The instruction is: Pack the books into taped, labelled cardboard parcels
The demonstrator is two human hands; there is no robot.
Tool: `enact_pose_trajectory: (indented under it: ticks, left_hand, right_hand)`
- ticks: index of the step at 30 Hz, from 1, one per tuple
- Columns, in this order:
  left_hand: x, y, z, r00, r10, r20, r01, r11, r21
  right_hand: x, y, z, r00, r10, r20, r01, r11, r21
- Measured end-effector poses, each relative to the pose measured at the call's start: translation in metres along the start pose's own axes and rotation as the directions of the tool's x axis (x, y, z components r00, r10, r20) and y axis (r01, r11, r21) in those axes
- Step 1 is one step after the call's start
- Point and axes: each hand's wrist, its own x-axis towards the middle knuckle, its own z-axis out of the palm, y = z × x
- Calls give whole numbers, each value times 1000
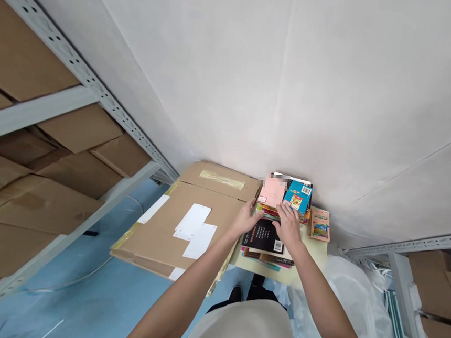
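A stack of books sits at the far side of the small table, with a pink book [272,192] and a blue book [299,196] on top. My left hand [248,217] is at the stack's left front corner, its thumb apart from the fingers. Fingers extended, my right hand [288,224] rests at the front edge of the blue book. Below and between my hands lies a black book [264,236] with white print and a barcode, on top of a second, nearer pile. To the right, a small orange-pink book [319,224] lies separately.
A large flat cardboard box [222,205] with white papers [192,221] is left of the pale yellow table [315,266]. Shelves of cartons [41,200] line the left side. White plastic wrapping [356,301] and another rack [399,279] are at right. A wall rises behind.
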Motion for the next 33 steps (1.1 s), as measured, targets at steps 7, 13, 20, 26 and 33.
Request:
enact_pose_trajectory:
  ticks: [7, 13, 20, 26, 33]
  left_hand:
    - [35, -13, 19, 964, -237, -121, 190, 930, -313]
    - [34, -17, 18, 942, -312, -121, 249, 895, -369]
    - [26, -9, 15, 943, -321, -86, 264, 881, -394]
    - [-9, 5, 0, 971, -226, -84, 169, 887, -431]
    - [-64, -2, -49, 995, 14, -97, -45, 943, -330]
  right_hand:
    - [37, 13, 17, 986, -113, 122, 121, 990, -66]
    - [40, 10, 28, 993, -79, 93, 87, 993, -85]
    - [39, 1, 25, 994, -72, 86, 85, 984, -155]
    - [15, -19, 14, 990, -96, 100, 110, 984, -138]
    - [-39, -56, -12, 997, 75, 8, -75, 982, 172]
